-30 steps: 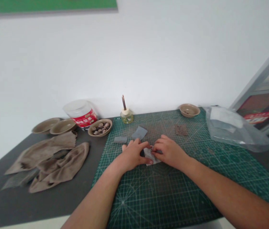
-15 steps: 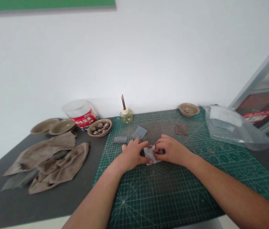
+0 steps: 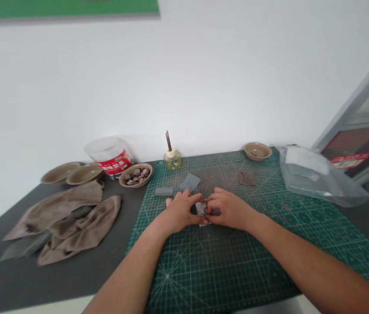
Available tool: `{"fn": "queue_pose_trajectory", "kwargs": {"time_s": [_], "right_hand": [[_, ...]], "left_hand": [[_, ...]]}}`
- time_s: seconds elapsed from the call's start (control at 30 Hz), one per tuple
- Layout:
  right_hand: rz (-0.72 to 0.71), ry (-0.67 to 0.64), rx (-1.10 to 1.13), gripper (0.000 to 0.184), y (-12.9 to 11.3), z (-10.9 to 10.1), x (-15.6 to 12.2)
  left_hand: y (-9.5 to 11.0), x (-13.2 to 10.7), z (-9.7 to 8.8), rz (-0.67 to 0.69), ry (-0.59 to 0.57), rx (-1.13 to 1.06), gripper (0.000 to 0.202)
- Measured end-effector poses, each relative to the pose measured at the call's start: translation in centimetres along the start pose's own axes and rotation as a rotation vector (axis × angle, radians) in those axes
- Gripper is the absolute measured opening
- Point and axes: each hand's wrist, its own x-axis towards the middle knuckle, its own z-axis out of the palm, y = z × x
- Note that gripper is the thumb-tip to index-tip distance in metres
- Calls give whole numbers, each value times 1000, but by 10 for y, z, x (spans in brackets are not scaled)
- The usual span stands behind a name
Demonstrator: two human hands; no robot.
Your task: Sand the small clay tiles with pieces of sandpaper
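Left hand [image 3: 179, 213]: arched, thumb and forefinger parted;
Right hand [image 3: 227, 210]: curled, fingertips bunched; pinching what, I can't tell;
Pale piece [image 3: 200, 209]: greyish, partly hidden by fingers, on the green mat [image 3: 210, 270].

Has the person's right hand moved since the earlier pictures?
Yes, slightly: judged against the brown square lying on the green mat, the right hand has shifted left, widening the gap between them.
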Motion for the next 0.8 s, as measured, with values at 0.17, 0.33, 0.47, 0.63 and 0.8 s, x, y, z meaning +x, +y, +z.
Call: {"fn": "queue_pose_trajectory", "kwargs": {"time_s": [0.17,0.33,0.47,0.63,0.8], "right_hand": [[59,35,-45,10,1,-1,0],[-30,-25,-16,11,2,-1,-1],[34,25,-45,12,2,-1,-1],[-23,-12,-20,11,-3,3,0],[-40,-35,9,10,-4,2,-2]], "left_hand": [[1,-1,0,17,10,-13,57],[-1,-1,1,15,13,-14,57],[-3,-1,3,25,25,-19,58],[-4,-1,3,41,30,1,55],[-4,-1,3,46,22,1,58]]}}
